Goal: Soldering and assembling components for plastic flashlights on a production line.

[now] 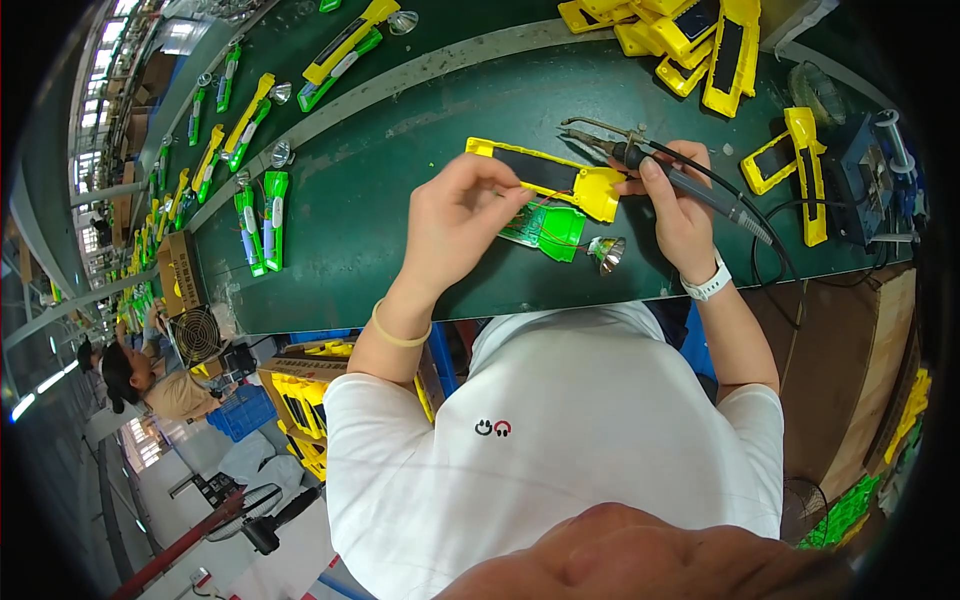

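Both hands are busy over the dark green bench [400, 200]. Left hand [455, 215] is pinched nearly closed, fingertips gripping what I take to be a thin wire or strand of solder at the edge of the yellow flashlight housing [545, 175]; it is too fine for me to be sure. Right hand [680, 210] is wrapped shut around the soldering iron [640, 160], tip aimed left above the housing. Just below lies the green circuit board [545, 228], joined by thin red wires, with a small silver reflector [607, 252] beside it. I judge the risks to be the hot tip touching plastic and melting it, or scorching my left fingertips, since they sit close. A tug on the iron's cable [770, 250] could also drag the loose board.
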`<state>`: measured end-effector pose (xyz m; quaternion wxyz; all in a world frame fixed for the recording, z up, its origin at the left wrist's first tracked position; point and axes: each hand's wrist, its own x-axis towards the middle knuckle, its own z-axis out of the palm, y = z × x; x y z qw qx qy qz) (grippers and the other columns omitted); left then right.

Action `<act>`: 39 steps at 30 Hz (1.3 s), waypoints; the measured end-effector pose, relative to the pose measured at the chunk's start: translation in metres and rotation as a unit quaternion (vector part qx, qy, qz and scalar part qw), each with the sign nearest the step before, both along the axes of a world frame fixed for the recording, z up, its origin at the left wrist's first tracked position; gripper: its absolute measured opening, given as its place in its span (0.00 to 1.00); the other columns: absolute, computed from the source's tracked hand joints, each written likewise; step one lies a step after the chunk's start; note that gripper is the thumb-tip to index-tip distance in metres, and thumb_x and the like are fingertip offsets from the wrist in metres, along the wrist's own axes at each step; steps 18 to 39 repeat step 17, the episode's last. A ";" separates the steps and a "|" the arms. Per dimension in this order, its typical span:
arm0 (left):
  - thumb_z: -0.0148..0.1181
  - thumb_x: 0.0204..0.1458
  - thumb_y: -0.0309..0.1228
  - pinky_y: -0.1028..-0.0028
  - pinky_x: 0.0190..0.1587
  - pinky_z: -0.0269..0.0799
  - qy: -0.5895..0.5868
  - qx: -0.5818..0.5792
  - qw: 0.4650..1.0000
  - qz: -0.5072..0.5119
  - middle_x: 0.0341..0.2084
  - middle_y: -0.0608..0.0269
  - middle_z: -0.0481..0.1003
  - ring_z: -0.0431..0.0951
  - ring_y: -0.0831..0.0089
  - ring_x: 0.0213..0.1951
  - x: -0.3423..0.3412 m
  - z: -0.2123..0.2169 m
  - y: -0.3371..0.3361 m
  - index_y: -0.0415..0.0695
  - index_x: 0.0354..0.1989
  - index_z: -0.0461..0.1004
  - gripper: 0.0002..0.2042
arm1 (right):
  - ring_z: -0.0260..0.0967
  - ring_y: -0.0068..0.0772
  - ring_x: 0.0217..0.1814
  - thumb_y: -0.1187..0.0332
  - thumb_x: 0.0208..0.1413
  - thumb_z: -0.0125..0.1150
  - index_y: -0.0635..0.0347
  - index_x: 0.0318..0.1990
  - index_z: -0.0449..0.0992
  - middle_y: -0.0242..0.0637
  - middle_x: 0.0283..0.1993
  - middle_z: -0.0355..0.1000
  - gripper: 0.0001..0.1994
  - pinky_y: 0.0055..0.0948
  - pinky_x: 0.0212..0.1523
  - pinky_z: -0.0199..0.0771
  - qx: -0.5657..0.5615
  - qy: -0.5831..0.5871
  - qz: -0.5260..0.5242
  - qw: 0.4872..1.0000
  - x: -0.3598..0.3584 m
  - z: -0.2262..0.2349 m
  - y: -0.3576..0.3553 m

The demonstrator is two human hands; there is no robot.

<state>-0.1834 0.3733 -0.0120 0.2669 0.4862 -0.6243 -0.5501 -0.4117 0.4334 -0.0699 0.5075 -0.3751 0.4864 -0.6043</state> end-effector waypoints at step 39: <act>0.59 0.45 0.27 0.69 0.34 0.72 -0.229 -0.219 0.936 -0.152 0.24 0.56 0.74 0.76 0.62 0.30 0.035 -0.022 -0.042 0.42 0.30 0.79 0.05 | 0.66 0.17 0.24 0.74 0.53 0.58 0.61 0.39 0.58 0.32 0.27 0.65 0.13 0.14 0.25 0.66 0.028 0.003 0.029 0.999 0.053 -0.003 -0.011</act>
